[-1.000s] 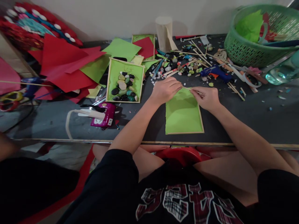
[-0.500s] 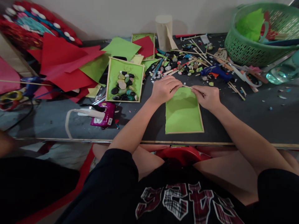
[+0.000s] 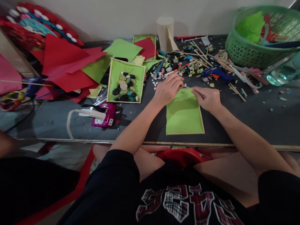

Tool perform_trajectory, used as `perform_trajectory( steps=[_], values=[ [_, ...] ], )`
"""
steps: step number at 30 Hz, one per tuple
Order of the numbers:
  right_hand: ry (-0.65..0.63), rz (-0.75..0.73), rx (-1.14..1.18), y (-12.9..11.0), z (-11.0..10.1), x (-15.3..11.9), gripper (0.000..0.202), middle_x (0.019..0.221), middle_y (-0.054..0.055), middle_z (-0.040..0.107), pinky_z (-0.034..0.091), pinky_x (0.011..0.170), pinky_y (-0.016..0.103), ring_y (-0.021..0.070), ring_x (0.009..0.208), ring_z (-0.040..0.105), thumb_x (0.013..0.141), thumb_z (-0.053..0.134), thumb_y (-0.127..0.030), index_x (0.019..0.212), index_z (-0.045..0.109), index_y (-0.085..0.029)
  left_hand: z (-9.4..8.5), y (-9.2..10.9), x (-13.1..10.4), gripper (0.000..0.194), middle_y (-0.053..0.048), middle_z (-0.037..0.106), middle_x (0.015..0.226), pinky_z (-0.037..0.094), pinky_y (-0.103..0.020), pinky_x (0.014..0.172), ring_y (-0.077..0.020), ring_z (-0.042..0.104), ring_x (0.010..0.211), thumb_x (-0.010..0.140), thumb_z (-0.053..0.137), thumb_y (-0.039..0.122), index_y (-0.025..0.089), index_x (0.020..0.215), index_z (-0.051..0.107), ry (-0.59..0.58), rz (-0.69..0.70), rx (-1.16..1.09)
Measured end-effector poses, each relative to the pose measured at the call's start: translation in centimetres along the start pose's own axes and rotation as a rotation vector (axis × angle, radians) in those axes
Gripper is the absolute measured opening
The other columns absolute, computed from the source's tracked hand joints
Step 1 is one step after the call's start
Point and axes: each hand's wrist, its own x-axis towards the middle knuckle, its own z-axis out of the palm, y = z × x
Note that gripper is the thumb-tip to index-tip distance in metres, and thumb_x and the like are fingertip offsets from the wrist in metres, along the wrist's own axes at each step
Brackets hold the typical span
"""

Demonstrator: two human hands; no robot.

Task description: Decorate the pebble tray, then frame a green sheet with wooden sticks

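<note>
A thin wooden stick (image 3: pixel 187 87) spans the gap between my hands, over the far edge of a light green sheet (image 3: pixel 184 111). Pale wooden strips edge that sheet along its right and near sides. My right hand (image 3: pixel 207 97) pinches the stick's right end between thumb and fingers. At its left end my left hand (image 3: pixel 167 89) is closed, with the fingertips curled and partly hidden. Left of my hands lies a framed green panel (image 3: pixel 138 82) bearing several dark and pale pebbles.
A blue glue gun (image 3: pixel 217 73), loose sticks and pebbles lie beyond my hands. Right of them stands a green basket (image 3: pixel 248 56). A paper roll (image 3: pixel 165 34) stands near the wall. Leftward are a purple power socket (image 3: pixel 108 115) and red paper sheets (image 3: pixel 67 59). Another person sits at far left.
My left hand has shifted slightly, and its fingers are curled a little more. My right hand keeps its pinch on the stick. The green sheet lies in the same place.
</note>
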Motion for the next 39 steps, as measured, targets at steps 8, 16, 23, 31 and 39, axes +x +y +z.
perform_trajectory(
  steps=[8, 16, 23, 31, 39],
  values=[
    [0.045, -0.065, -0.021, 0.3, 0.4, -0.2, 0.034, 0.084, 0.005, 0.082, 0.048, 0.057, 0.027, 0.0178, 0.067, 0.075, 0.102, 0.053, -0.036, 0.105, 0.084, -0.020, 0.3, 0.0, 0.1, 0.033, -0.012, 0.073, 0.118, 0.056, -0.041, 0.104, -0.0234, 0.062, 0.130, 0.110, 0.036, 0.038, 0.020, 0.106, 0.064, -0.019, -0.012, 0.010],
    [0.026, -0.032, -0.006, -0.2, 0.1, -0.2, 0.037, 0.091, 0.007, 0.083, 0.050, 0.060, 0.027, 0.0187, 0.072, 0.077, 0.102, 0.050, -0.036, 0.105, 0.083, -0.019, 0.6, -0.1, -0.2, 0.037, -0.013, 0.071, 0.115, 0.056, -0.046, 0.103, -0.0266, 0.061, 0.132, 0.111, 0.028, 0.042, 0.021, 0.106, 0.058, -0.028, -0.037, 0.005],
    [-0.006, 0.015, -0.020, -0.6, -0.1, -0.1, 0.043, 0.086, 0.007, 0.081, 0.044, 0.059, 0.027, 0.0172, 0.069, 0.072, 0.103, 0.045, -0.041, 0.104, 0.082, -0.018, 1.0, -0.1, -0.2, 0.041, -0.014, 0.070, 0.113, 0.057, -0.045, 0.097, -0.0281, 0.059, 0.134, 0.111, 0.018, 0.035, 0.021, 0.104, 0.056, -0.021, -0.068, 0.021],
    [0.003, 0.116, 0.212, -2.4, -1.2, 0.6, 0.046, 0.060, 0.003, 0.066, 0.034, 0.052, 0.026, 0.0108, 0.049, 0.050, 0.102, 0.047, -0.044, 0.095, 0.082, -0.015, 0.7, 0.5, 0.0, 0.034, -0.013, 0.068, 0.117, 0.052, -0.046, 0.106, -0.0273, 0.056, 0.138, 0.110, 0.026, 0.031, 0.021, 0.104, 0.057, 0.003, -0.105, 0.017],
    [-0.061, 0.397, 0.500, -3.0, -1.2, 0.9, 0.062, 0.048, -0.004, 0.043, 0.022, 0.048, 0.025, 0.0076, 0.046, 0.032, 0.093, 0.053, -0.072, 0.085, 0.081, -0.018, 0.8, 0.2, -0.4, 0.038, -0.014, 0.068, 0.120, 0.048, -0.054, 0.113, -0.0305, 0.056, 0.138, 0.110, 0.024, 0.042, 0.024, 0.109, 0.057, 0.038, -0.139, -0.079]
  ],
)
